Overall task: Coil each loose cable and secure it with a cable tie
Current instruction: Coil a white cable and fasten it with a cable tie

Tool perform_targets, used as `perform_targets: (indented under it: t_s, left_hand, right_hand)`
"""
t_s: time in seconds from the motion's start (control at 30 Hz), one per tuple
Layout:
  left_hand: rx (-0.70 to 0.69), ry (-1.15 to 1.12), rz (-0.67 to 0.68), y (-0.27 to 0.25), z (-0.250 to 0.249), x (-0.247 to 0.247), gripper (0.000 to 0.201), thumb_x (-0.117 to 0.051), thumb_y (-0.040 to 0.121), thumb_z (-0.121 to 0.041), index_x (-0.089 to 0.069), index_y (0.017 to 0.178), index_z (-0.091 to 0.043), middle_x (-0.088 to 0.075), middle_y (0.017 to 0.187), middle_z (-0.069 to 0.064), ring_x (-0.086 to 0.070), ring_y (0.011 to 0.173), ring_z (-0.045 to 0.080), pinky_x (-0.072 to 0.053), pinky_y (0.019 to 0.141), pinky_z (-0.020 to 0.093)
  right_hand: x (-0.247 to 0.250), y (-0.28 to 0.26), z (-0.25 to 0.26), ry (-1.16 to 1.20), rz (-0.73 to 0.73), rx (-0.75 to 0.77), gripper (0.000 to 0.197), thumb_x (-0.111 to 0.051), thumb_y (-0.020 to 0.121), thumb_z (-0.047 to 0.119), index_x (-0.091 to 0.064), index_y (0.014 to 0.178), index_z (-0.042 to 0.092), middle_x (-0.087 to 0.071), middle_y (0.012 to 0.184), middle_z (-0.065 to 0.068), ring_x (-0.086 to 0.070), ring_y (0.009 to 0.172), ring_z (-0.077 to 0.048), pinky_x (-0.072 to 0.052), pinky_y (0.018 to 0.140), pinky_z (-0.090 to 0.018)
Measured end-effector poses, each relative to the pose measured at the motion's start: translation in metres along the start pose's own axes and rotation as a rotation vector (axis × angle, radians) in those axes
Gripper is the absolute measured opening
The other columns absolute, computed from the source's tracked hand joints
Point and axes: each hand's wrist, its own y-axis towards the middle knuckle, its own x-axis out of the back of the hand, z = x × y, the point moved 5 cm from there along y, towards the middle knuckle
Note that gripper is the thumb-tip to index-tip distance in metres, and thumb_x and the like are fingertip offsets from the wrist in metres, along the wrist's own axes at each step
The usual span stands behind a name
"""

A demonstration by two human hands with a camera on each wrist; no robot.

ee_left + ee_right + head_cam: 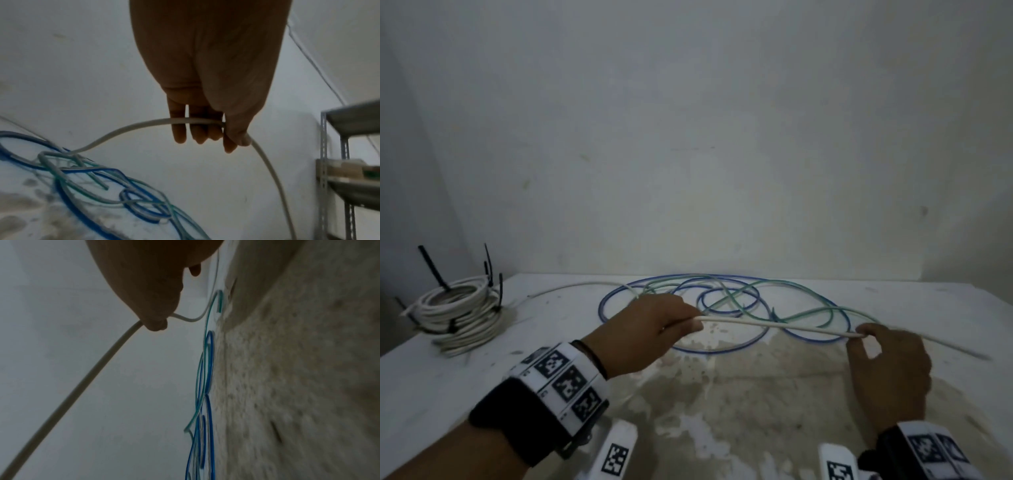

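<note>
A thin, round white plastic-sheathed cable (774, 325) is held stretched between the two hands, above the stained white tabletop (756, 394). It is pinched by the left hand (654, 329) between thumb and curled fingers, as is confirmed in the left wrist view, where the cable (127, 129) is seen crossing the fingers (179, 129). The right hand (887, 363) is closed on it in a thumb-and-fingertip pinch. The held stretch runs nearly level, left to right, sloping slightly down toward the right; a free tail (945, 344) points past the right hand toward the table's right side. Behind the left hand the cable (571, 287) is trailed back across the table to the left.

The cable is judged light and springy, stiff enough to hold a nearly straight line and likely to unwind if released, so each loop is best gripped at its crossing. Behind it a loose blue cable (685, 346) and a pale green cable (808, 311) lie tangled; snagging is possible. At far left a stack of coiled white cables (462, 315) is bound with black cable ties (431, 267)
</note>
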Motion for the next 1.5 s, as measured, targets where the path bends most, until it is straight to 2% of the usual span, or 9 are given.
perform_targets:
  t_s: [0.33, 0.43, 0.57, 0.67, 0.9, 1.03, 1.17, 1.4, 1.5]
  left_hand:
    - [0.323, -0.054, 0.242, -0.029, 0.006, -0.006, 0.01, -0.056, 0.092, -0.036, -0.059, 0.086, -0.028, -0.064, 0.079, -0.004, -0.062, 0.075, 0.013, -0.05, 0.071, 0.031]
    - [0.409, -0.404, 0.142, -0.016, -0.02, -0.003, 0.02, -0.06, 0.086, -0.041, -0.058, 0.103, -0.03, -0.07, 0.08, -0.003, -0.067, 0.08, 0.012, -0.055, 0.076, 0.033]
    - [0.475, -1.05, -0.203, 0.004, -0.047, 0.017, 0.017, -0.055, 0.095, -0.023, -0.059, 0.092, -0.007, -0.048, 0.058, -0.001, -0.044, 0.044, 0.011, -0.041, 0.043, 0.023]
    - [0.508, -1.333, -0.389, 0.01, -0.039, 0.044, 0.025, -0.044, 0.099, -0.026, -0.055, 0.084, -0.009, -0.029, 0.048, -0.008, -0.023, 0.036, 0.004, -0.017, 0.035, 0.015]
    - [0.65, -1.465, -0.801, -0.017, 0.027, 0.093, 0.029, -0.043, 0.101, -0.029, -0.05, 0.077, -0.015, -0.027, 0.043, -0.009, -0.022, 0.032, 0.004, -0.017, 0.032, 0.015]
    - [0.731, -1.56, -0.817, -0.025, 0.042, 0.086, 0.033, -0.037, 0.103, -0.029, -0.046, 0.073, -0.016, -0.03, 0.045, -0.008, -0.024, 0.032, 0.005, -0.02, 0.032, 0.014]
    - [0.738, -1.608, -0.729, -0.026, 0.037, 0.073, 0.028, -0.035, 0.103, -0.029, -0.044, 0.079, -0.016, -0.034, 0.048, -0.007, -0.027, 0.033, 0.006, -0.025, 0.034, 0.013]
    - [0.657, -1.748, -0.575, -0.025, 0.013, 0.062, 0.024, -0.037, 0.101, -0.024, -0.053, 0.09, -0.01, -0.03, 0.049, -0.006, -0.027, 0.034, 0.007, -0.024, 0.034, 0.016]
    - [0.622, -1.77, -0.624, -0.024, 0.009, 0.061, 0.021, -0.037, 0.101, -0.023, -0.05, 0.09, -0.012, -0.035, 0.053, -0.004, -0.032, 0.039, 0.008, -0.031, 0.039, 0.016]
  right_hand:
    - [0.022, 0.007, 0.072, -0.037, -0.222, 0.48, 0.036, -0.04, 0.091, 0.021, -0.069, 0.101, 0.002, -0.07, 0.086, -0.019, -0.067, 0.079, -0.036, -0.045, 0.085, -0.054]
    - [0.023, 0.008, 0.132, -0.033, -0.172, 0.724, 0.028, -0.047, 0.088, 0.015, -0.068, 0.102, 0.002, -0.059, 0.07, -0.016, -0.057, 0.055, -0.034, -0.047, 0.056, -0.038]
    - [0.018, -0.003, 0.188, 0.039, -0.082, 0.863, 0.024, -0.055, 0.087, 0.013, -0.066, 0.107, 0.005, -0.052, 0.075, -0.013, -0.049, 0.051, -0.03, -0.038, 0.045, -0.028]
    - [0.01, -0.004, 0.195, 0.113, 0.101, 0.775, 0.023, -0.05, 0.096, 0.017, -0.061, 0.115, 0.009, -0.057, 0.081, -0.011, -0.055, 0.065, -0.029, -0.04, 0.056, -0.031]
    - [-0.014, -0.04, 0.164, 0.409, 0.52, 0.523, 0.027, -0.049, 0.096, 0.028, -0.041, 0.118, 0.041, -0.059, 0.064, -0.007, -0.054, 0.049, -0.017, -0.047, 0.053, -0.039]
    - [-0.013, -0.051, 0.174, 0.616, 0.669, 0.365, 0.022, -0.051, 0.097, 0.018, -0.063, 0.082, 0.028, -0.059, 0.06, -0.002, -0.057, 0.049, -0.021, -0.049, 0.051, -0.036]
    - [-0.01, -0.061, 0.191, 0.979, 0.967, 0.049, 0.027, -0.052, 0.089, -0.003, -0.068, 0.099, 0.016, -0.067, 0.085, -0.006, -0.065, 0.072, -0.023, -0.051, 0.058, -0.033]
    - [0.019, -0.059, 0.21, 0.706, 0.592, 0.489, 0.014, -0.059, 0.091, 0.019, -0.065, 0.081, 0.026, -0.067, 0.064, -0.001, -0.062, 0.057, -0.01, -0.049, 0.059, -0.02]
    - [0.01, -0.069, 0.206, 0.739, 0.73, 0.423, 0.031, -0.058, 0.089, 0.004, -0.062, 0.098, 0.033, -0.07, 0.08, 0.006, -0.068, 0.073, -0.008, -0.055, 0.071, -0.028]
